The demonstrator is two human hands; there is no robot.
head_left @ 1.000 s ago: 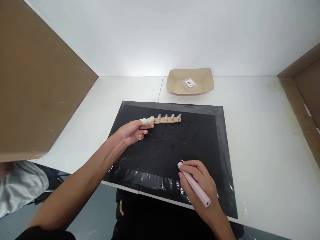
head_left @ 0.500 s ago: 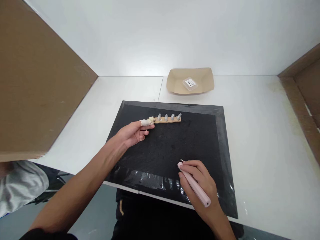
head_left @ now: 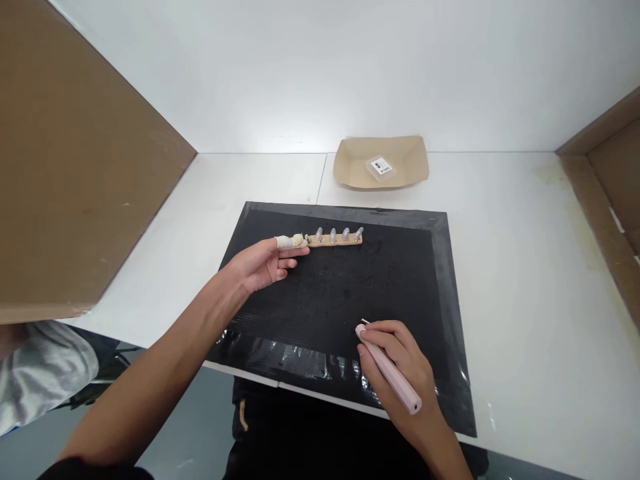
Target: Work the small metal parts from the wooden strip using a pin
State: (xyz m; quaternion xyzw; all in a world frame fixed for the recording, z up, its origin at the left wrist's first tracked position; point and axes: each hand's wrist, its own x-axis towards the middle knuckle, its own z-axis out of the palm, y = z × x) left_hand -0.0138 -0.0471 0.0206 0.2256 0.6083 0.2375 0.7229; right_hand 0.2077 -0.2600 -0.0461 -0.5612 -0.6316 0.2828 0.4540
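Well beyond the pink tool (head_left: 393, 373), an illegible white label (head_left: 381, 166)

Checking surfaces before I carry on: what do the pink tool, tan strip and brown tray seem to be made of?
Pink tool: probably plastic, smooth and evenly coloured, with crisp moulded-looking edges.
Tan strip: perhaps wood or cardboard, matte and flat; too small here to tell which.
Brown tray: likely paperboard, matte kraft colour, with thin folded walls.
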